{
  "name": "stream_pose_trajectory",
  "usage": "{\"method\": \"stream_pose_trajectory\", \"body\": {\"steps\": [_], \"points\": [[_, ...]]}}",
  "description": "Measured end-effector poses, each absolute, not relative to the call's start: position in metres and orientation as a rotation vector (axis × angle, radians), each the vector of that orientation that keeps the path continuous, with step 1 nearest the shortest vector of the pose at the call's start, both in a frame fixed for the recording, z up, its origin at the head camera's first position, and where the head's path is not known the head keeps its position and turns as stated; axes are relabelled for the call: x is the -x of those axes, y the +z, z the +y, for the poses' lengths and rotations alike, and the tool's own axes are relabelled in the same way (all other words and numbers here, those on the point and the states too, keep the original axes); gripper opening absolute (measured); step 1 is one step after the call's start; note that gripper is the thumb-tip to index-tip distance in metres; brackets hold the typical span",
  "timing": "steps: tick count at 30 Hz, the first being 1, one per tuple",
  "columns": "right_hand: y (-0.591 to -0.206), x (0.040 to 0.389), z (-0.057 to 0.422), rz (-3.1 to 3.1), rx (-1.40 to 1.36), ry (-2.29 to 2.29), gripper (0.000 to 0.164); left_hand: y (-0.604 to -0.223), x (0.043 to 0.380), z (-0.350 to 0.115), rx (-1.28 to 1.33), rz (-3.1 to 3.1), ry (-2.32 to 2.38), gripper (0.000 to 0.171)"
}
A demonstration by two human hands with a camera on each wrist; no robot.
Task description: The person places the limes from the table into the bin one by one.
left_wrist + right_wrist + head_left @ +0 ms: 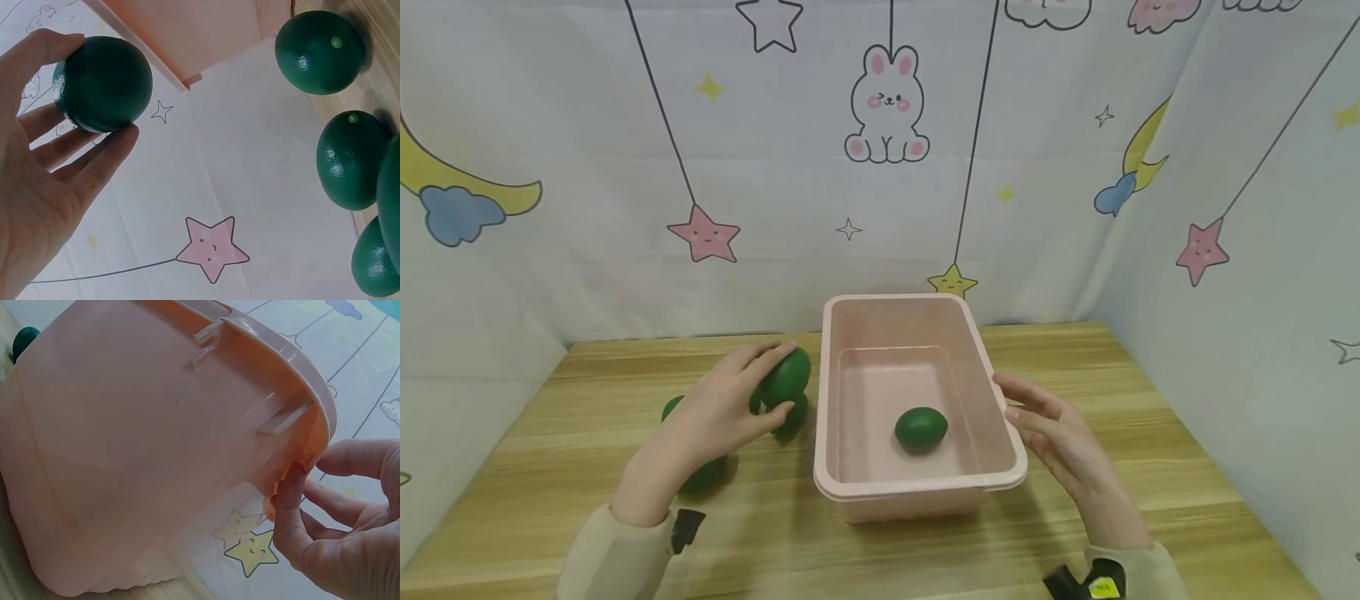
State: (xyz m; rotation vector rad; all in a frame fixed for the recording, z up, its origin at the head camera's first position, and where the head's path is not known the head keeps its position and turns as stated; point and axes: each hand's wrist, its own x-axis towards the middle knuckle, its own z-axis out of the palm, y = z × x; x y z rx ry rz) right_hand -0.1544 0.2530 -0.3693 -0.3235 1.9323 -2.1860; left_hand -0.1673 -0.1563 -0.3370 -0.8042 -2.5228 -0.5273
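My left hand grips a dark green, glossy oval fruit between thumb and fingers, left of a pink plastic box. The left wrist view shows this fruit above the table, apart from the others. Inside the box, toward its front, lies one green fruit. My right hand holds the box's right rim; in the right wrist view its fingers curl under the rim's edge. Several more green fruits lie on the table beneath and beside my left hand, which partly hides them in the head view.
The wood-grain table carries the box near its middle. A white cloth printed with stars, moons and a rabbit hangs behind the table and along its sides. The box's far end stands close to the cloth.
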Motion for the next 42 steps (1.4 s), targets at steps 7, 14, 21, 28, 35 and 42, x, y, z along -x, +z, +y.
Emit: {"method": "stream_pose_trajectory", "body": {"steps": [7, 14, 21, 28, 35, 42], "points": [[-0.369, 0.154, 0.253, 1.926, 0.326, -2.195, 0.045, -0.334, 0.169, -0.153, 0.799, -2.526, -0.513, 0.067], [-0.368, 0.153, 0.252, 1.929, 0.318, -2.198, 0.045, -0.330, 0.171, -0.151, 0.818, -2.520, -0.533, 0.065], [-0.369, 0.153, 0.253, 1.929, 0.341, -2.191, 0.045, -0.327, 0.174, -0.150, 0.831, -2.484, -0.547, 0.065], [-0.369, 0.153, 0.253, 1.930, 0.339, -2.188, 0.045, -0.325, 0.178, -0.148, 0.829, -2.479, -0.544, 0.065], [-0.369, 0.153, 0.253, 1.938, 0.337, -2.185, 0.045, -0.320, 0.181, -0.142, 0.843, -2.483, -0.544, 0.064], [-0.370, 0.154, 0.254, 1.931, 0.340, -2.179, 0.045, -0.317, 0.183, -0.136, 0.843, -2.540, -0.550, 0.065]]}}
